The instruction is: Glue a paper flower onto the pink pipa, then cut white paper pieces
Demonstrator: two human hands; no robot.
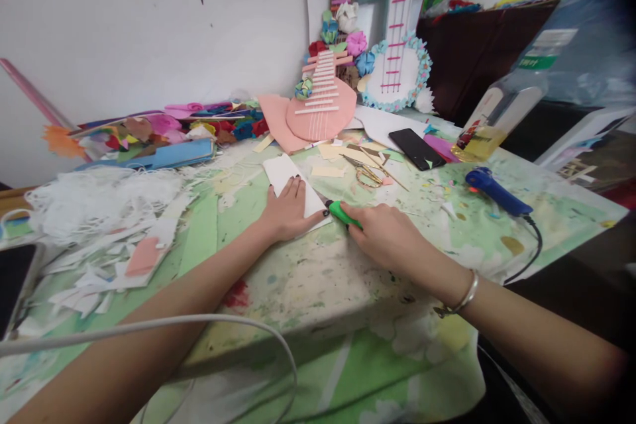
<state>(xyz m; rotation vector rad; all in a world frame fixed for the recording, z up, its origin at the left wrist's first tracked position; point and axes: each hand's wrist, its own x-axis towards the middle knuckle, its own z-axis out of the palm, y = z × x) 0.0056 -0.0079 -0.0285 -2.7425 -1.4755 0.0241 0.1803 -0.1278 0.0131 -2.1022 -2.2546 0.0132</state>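
Note:
A white rectangular sheet, like foam board or thick card, lies on the stained green cloth in the middle of the table. My left hand rests flat on it, fingers stretched forward and thumb pointing right. Wrapped around a green-handled utility knife is my right hand. The knife's blade points left and lies at the sheet's right edge, close to my left thumb; whether it touches the board I cannot tell. Beyond the sheet are scissors and cream card scraps.
A blue glue gun, a black phone and a tilted bottle stand or lie at right. Tangled white strips cover the left. Paper instrument models lean against the wall. A white cable loops across the front.

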